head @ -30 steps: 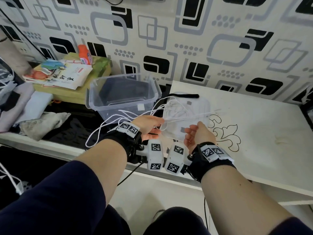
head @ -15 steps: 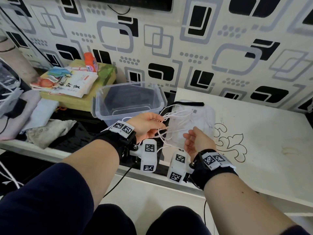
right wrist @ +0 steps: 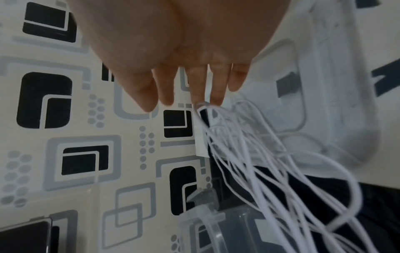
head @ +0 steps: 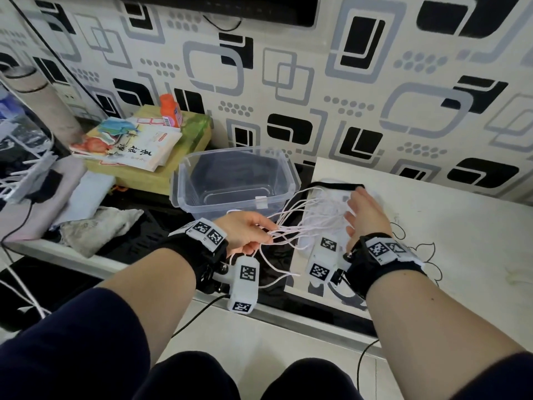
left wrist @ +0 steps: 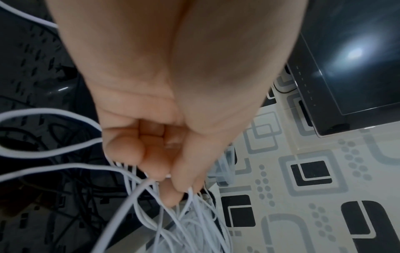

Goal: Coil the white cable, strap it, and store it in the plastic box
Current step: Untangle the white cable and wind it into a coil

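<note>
The white cable (head: pixel 300 223) hangs in several loose loops between my hands. My left hand (head: pixel 259 232) pinches the loops together in curled fingers (left wrist: pixel 166 178), in front of the clear plastic box (head: pixel 233 180). My right hand (head: pixel 359 203) is spread with straight fingers (right wrist: pixel 216 95) over the box's clear lid (head: pixel 323 197); the far ends of the cable (right wrist: pixel 238 145) loops sit at its fingertips. A black strap (head: pixel 337 185) lies on the white table (head: pixel 432 226) just beyond the right hand.
Books (head: pixel 129 145) and an orange bottle (head: pixel 170 111) sit on a green box left of the plastic box. Cloths (head: pixel 95 226) lie at the left. A patterned wall (head: pixel 317 96) rises close behind, with a dark screen (left wrist: pixel 357 51) above. A black mat (head: pixel 161 226) lies under my left hand.
My right hand has reached forward over the lid toward the strap and straightened its fingers. The loops are now drawn out between the hands. The left hand keeps its grip.
</note>
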